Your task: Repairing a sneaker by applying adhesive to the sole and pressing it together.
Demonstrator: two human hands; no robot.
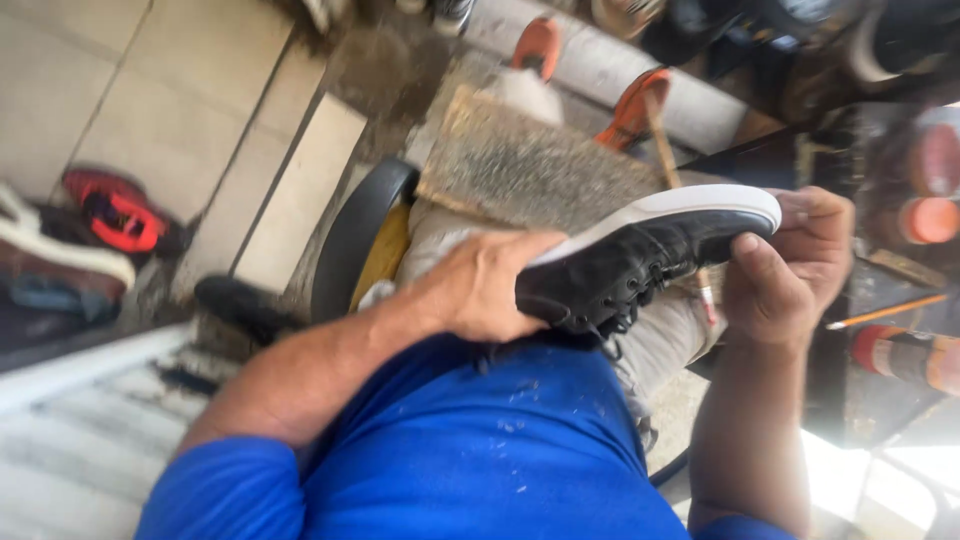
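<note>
Shoe [640, 255] in both my hands, held over my lap: one black lace-up shoe with a white sole, lying on its side with the sole turned up and away from me. My left hand [480, 285] wraps the heel end, fingers curled over the sole edge, grip closed on the shoe. My right hand [790, 265] holds the toe, thumb pressed on the black upper and fingers behind the white rim, grip pinching the toe. The laces hang loose below the upper.

Under the shoe, across my knees, lies one worn board [520, 165], greyish and rough. I sit on a black stool [350, 235] with a yellow side. On the floor at my left there is one red and black shoe [120, 215] next to other footwear, too blurred to count. Beyond the board runs a pale pipe [600, 65] with two orange clamps [632, 105] on it. At my right, one pencil [885, 312] and several blurred round tins.
</note>
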